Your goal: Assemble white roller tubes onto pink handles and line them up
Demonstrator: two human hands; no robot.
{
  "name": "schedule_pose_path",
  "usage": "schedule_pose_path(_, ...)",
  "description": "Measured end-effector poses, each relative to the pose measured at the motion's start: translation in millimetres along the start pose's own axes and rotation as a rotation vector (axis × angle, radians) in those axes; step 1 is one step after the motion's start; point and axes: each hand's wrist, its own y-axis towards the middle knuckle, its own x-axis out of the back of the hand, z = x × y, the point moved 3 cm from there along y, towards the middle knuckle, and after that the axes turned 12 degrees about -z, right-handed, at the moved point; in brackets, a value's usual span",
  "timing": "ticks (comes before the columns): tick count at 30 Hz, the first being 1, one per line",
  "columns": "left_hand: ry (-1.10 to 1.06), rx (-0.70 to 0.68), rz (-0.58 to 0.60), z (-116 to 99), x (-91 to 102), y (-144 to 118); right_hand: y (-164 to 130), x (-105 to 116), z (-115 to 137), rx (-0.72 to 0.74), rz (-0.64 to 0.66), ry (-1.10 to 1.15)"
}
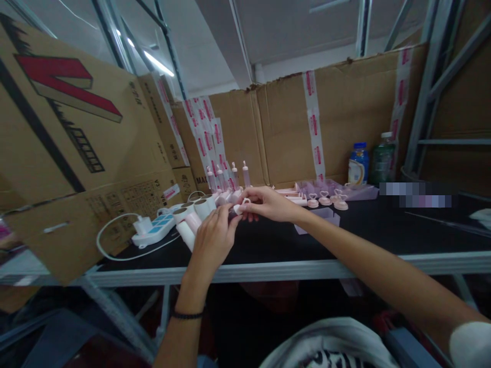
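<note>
My left hand (215, 232) is closed around a small dark, see-through tube (232, 212) just above the black tabletop. Against its end, the fingers of my right hand (268, 203) pinch a pale pink cap with a loop on top (246, 202). The two parts meet or nearly meet; fingers hide the exact contact. Behind my hands several slim pink tubes with looped tops (246, 174) stand upright. White cylinders (204, 206) are grouped beside my left hand. Several pink pieces with heart-shaped loops (324, 198) sit to the right, behind a small lilac tray (334, 219).
On the left lies a white power strip (155, 229) with a plugged-in charger and cable. A blue-capped bottle (359, 163) and a green bottle (384, 158) stand at the back right. Cardboard walls (284, 133) enclose the back and left. The table's metal edge (268, 271) runs in front.
</note>
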Motion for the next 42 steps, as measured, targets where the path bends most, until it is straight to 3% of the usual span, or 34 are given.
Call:
schedule_pose_path(5, -0.007, -0.047, 0.032, 0, -0.3, 0, -1, 0, 2, 0.0, 0.061, -0.127)
schedule_pose_path(13, 0.101, -0.091, 0.046, -3, 4.6, 0, -3, 0, 3, 0.134, 0.106, -0.399)
schedule_pose_path(42, 0.332, -0.125, 0.214, -22, 21.0, -1, -9, -12, -21, -0.075, 0.048, -0.116)
